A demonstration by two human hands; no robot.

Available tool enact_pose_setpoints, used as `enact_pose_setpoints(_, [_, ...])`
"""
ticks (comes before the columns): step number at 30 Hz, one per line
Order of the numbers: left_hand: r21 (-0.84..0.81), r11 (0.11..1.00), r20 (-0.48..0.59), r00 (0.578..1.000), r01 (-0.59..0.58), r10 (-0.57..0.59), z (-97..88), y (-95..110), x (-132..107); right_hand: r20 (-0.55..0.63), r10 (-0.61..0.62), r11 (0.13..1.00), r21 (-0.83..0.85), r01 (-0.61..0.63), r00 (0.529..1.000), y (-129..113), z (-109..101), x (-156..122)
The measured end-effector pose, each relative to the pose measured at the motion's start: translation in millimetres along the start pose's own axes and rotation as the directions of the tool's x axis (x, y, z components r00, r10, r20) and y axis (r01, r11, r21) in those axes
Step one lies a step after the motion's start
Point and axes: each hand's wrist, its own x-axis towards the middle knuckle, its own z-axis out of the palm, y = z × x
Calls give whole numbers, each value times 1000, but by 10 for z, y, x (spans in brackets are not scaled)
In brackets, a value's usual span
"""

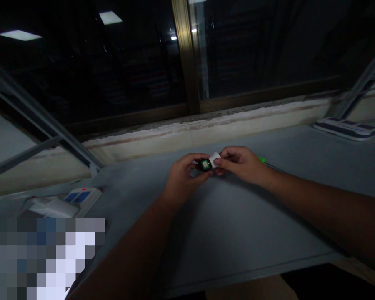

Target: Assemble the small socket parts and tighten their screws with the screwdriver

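Observation:
My left hand point(187, 175) and my right hand point(240, 164) meet above the grey table point(237, 225), holding a small black object point(205, 164) with a green square on its face. My left fingers pinch its dark end. My right fingertips hold a white piece point(216, 160), perhaps paper or tape, against its other end. Fingers hide part of the object, so its exact kind cannot be told. Just behind my right hand, a small bright green item point(261, 159) pokes out with a thin cable.
A power strip with blue switches point(81, 196) and a white package point(53, 207) lie at the table's left edge. Another power strip point(346, 129) sits at the back right. Metal frame bars point(34, 112) rise on both sides, before a dark window and ledge.

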Motion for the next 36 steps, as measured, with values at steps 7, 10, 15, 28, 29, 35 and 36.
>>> enact_pose_setpoints(7, [26, 1000, 15, 1000, 9, -9, 1, 6, -4, -14, -8, 999, -47, 8, 1000, -47, -16, 27])
enact_pose_setpoints(10, [21, 999, -11, 999, 43, -43, 12, 10, -8, -78, -55, 993, -111, 46, 995, -40, -129, 78])
enact_pose_setpoints(15, [49, 995, -25, 996, 83, -81, -3, -35, -10, -55, -181, 744, -660, 100, 982, -40, -392, 97])
enact_pose_setpoints(28, [140, 985, 20, 995, 97, -101, -26, -67, -5, 337, -112, 295, -887, 355, 935, -77, -563, 53])
enact_pose_setpoints(29, [125, 986, 21, 994, 108, -112, -22, -74, -5, 353, -110, 299, -880, 369, 929, -69, -568, 52])
enact_pose_setpoints(35, [76, 989, 46, 990, 128, -132, -13, -85, -7, 389, -153, 336, -844, 418, 909, -28, -567, 69])
enact_pose_setpoints(36, [77, 989, 52, 990, 124, -128, -12, -82, -8, 383, -179, 347, -837, 422, 906, -46, -548, 72])
